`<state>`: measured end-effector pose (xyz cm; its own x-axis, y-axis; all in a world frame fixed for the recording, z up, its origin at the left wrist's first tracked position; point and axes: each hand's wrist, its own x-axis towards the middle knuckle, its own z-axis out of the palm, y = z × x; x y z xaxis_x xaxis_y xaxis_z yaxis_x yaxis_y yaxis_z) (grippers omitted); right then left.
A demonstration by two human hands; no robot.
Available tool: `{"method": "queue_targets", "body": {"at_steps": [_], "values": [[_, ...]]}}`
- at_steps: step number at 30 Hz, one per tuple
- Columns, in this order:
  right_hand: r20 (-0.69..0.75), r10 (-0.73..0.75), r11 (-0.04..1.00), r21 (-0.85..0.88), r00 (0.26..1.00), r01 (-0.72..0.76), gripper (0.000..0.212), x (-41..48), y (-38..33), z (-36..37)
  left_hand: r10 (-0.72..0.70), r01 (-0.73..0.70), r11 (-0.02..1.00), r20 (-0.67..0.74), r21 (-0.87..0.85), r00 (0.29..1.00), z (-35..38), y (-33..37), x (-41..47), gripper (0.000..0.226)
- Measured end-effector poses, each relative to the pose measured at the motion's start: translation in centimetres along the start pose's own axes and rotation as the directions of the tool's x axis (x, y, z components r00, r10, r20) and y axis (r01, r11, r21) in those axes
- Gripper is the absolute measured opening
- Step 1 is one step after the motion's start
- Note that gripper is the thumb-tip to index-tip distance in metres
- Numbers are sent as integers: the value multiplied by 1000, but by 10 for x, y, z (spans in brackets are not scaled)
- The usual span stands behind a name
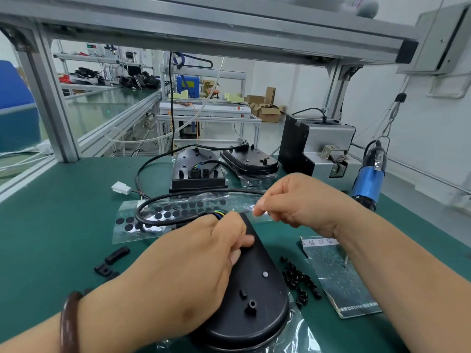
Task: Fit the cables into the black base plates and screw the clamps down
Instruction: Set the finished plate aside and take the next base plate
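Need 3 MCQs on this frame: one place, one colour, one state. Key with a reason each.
1. The screw pile lies where, relative to the near base plate? A left of it; B right of it; C on it.
2. The connector at back left is: A white; B red; C yellow.
3. The left hand: A lies flat on the mat; B is raised clear of everything; C grips the near base plate.
Key: B, the screws sit off the plate's right edge; A, its housing is plain white; C, its fingers curl over the plate's far edge.
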<state>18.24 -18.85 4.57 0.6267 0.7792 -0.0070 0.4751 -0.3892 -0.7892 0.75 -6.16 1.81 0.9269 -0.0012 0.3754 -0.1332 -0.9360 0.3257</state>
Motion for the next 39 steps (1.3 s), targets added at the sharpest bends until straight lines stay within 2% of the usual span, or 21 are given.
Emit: {"method": "queue_targets", "body": {"at_steps": [3, 7, 14, 20, 27, 29, 31, 32, 34, 36, 38, 39], "values": [[-123, 75, 997, 43, 990, -70, 20, 5, 8, -5, 54, -54, 995, -2, 89, 999, 3, -1, -1, 17], [-218, 155, 985, 105, 964, -134, 18, 12, 16, -5, 136, -119, 952, -39, 284, 990, 1, 4, 3, 28], [-288, 163, 985, 108, 944, -137, 18, 15, 22, -9, 52, -41, 992, -91, 120, 995, 4, 2, 1, 13], [-318, 169, 984, 105, 933, -142, 15, 15, 24, -12, 70, -71, 986, 15, 153, 997, 9, 0, 3, 17], [-348, 164, 985, 104, 923, -136, 19, 22, 26, -11, 102, -84, 969, -66, 232, 993, 7, 1, 7, 25], [-342, 97, 995, 18, 935, -97, 22, 28, 21, -7, 121, -98, 966, -84, 240, 989, 6, 0, 6, 26], [-310, 1, 989, -143, 951, -48, 23, 37, 10, -2, 118, -97, 968, -76, 231, 990, 6, -1, 5, 21], [-283, -47, 967, -252, 958, -26, 25, 45, 4, 0, 128, -104, 964, -82, 246, 988, 8, -1, 5, 18], [-199, -106, 862, -507, 974, -10, 28, 64, -6, 9, 118, -98, 965, -70, 243, 991, 5, 0, 5, 15], [-126, -111, 738, -675, 986, -3, 28, 83, -12, 21, 36, -24, 994, -116, 108, 993, -7, -2, 8, 16], [-69, -90, 666, -746, 994, 8, 28, 98, -12, 32, -89, 68, 994, -274, -85, 958, -27, -16, 13, 13], [-41, -74, 632, -775, 996, 15, 29, 103, -13, 35, -158, 110, 983, -362, -148, 919, -40, -26, 15, 10]]}}
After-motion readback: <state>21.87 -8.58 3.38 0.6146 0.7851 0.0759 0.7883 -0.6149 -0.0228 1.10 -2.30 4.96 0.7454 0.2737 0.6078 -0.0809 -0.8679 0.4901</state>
